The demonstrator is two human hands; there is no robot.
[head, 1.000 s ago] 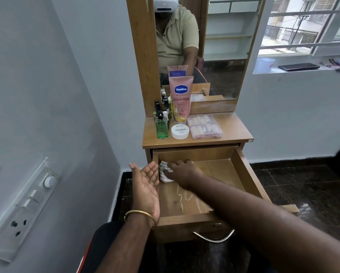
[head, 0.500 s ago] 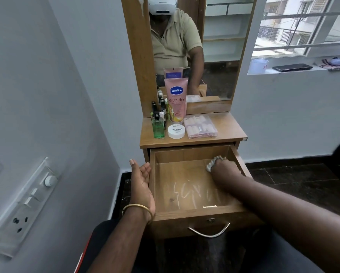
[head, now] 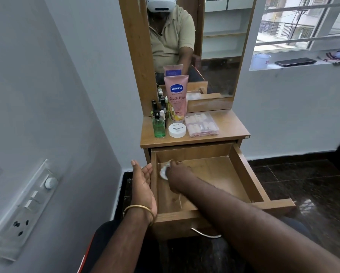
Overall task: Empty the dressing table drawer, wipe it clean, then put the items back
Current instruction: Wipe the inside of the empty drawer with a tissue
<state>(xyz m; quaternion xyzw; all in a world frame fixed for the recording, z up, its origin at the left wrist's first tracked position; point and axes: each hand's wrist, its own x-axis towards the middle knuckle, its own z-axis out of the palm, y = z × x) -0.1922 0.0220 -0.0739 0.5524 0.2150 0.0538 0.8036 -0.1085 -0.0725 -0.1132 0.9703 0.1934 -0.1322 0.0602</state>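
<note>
Two hands: right hand (head: 178, 175) grips cloth (head: 164, 170) (left hand (head: 143, 182) flat).

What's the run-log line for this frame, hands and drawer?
stage: wiping | right hand: presses cloth in drawer back-left corner | left hand: open, against drawer's left side | items: on tabletop

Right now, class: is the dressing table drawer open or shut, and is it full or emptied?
Open and emptied: the drawer is pulled out, holding only the cloth under the right hand.

Soft window (head: 295, 22) daylight, wide-angle bending at edges
</note>
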